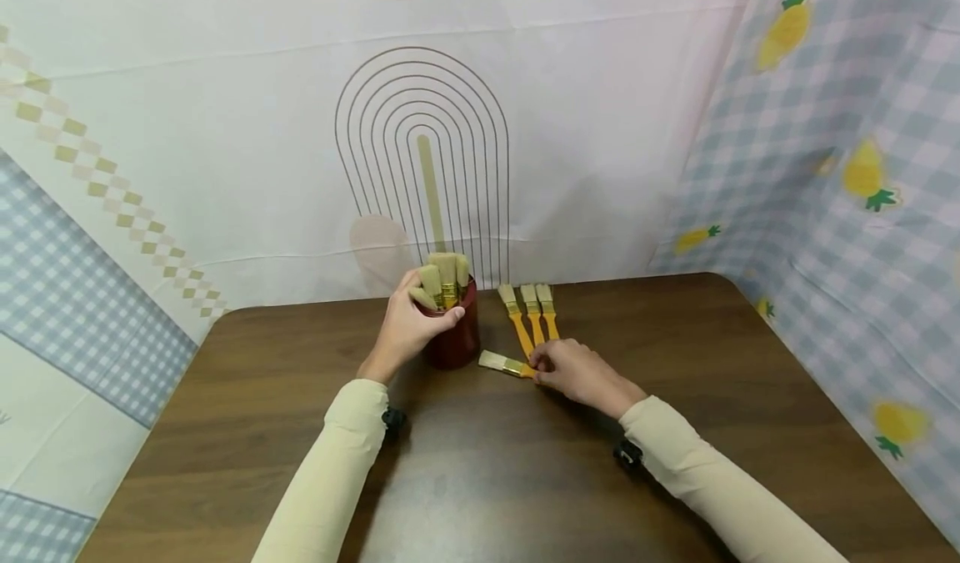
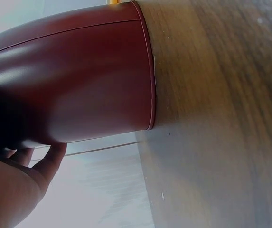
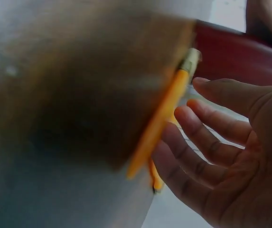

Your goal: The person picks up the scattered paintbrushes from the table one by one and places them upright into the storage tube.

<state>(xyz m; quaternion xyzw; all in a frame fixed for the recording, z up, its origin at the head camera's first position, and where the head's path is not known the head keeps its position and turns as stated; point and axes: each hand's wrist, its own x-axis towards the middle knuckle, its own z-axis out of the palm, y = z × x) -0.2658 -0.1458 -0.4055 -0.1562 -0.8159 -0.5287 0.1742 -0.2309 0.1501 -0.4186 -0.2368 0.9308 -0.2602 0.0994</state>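
My left hand (image 1: 407,329) grips a dark red leather-like pen holder (image 1: 454,344), thumb over the near rim and fingers around its far left side. Several paintbrushes (image 1: 444,273) stand in it, pale bristles up. In the left wrist view, the holder (image 2: 88,80) has its base at the wooden tabletop. Right of it lies a single paintbrush (image 1: 501,364), bristles toward the holder. My right hand (image 1: 581,373) is at the orange handle of this brush. The right wrist view shows loosely bent fingers (image 3: 192,166) beside the handle (image 3: 162,118), with the thumb apart from them.
Three more orange-handled paintbrushes (image 1: 530,300) lie behind my right hand, bristles toward the back edge of the brown wooden table (image 1: 300,396). A patterned white cloth (image 1: 600,129) hangs behind the table, and a checked cloth with pineapples (image 1: 847,238) hangs at the right.
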